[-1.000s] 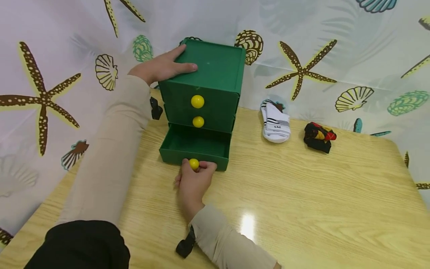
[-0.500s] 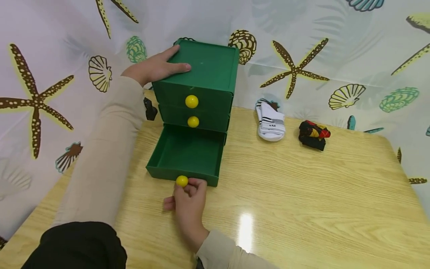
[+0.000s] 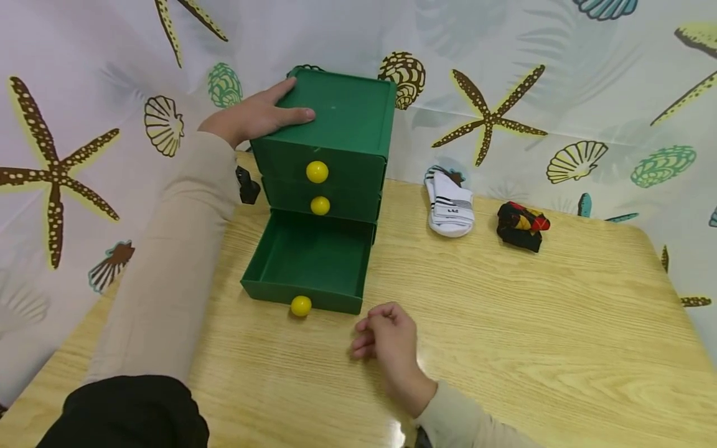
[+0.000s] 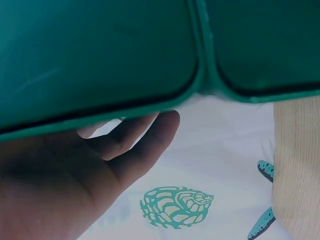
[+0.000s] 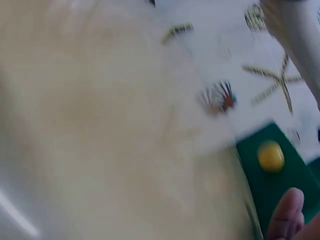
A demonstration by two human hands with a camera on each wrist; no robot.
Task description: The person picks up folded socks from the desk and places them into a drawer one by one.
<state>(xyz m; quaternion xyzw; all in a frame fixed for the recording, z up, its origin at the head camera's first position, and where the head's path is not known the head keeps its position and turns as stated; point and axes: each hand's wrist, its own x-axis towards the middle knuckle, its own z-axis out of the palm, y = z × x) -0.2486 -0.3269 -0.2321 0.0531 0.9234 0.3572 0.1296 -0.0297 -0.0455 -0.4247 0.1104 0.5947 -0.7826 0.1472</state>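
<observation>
A small green drawer cabinet (image 3: 342,118) with yellow ball knobs stands at the back of the table. Its bottom drawer (image 3: 313,255) is pulled out, showing a bare green inside. My left hand (image 3: 257,115) rests on the cabinet's top left edge, thumb and a straight finger lying on top. In the left wrist view, other fingers (image 4: 150,145) lie along the green wall. Off the drawer's front right corner, my right hand (image 3: 392,342) hovers with loosely bent fingers and nothing in them. The bottom drawer's knob (image 3: 301,305) is untouched, left of that hand.
White folded socks (image 3: 450,205) lie right of the cabinet. Farther right is a black, red and yellow folded cloth bundle (image 3: 522,225). A curtain printed with starfish and shells (image 3: 487,118) hangs behind the wooden table (image 3: 532,336).
My right hand pulled the bottom drawer farther out by its knob, then let go and moved right. My left hand has stayed on the cabinet top.
</observation>
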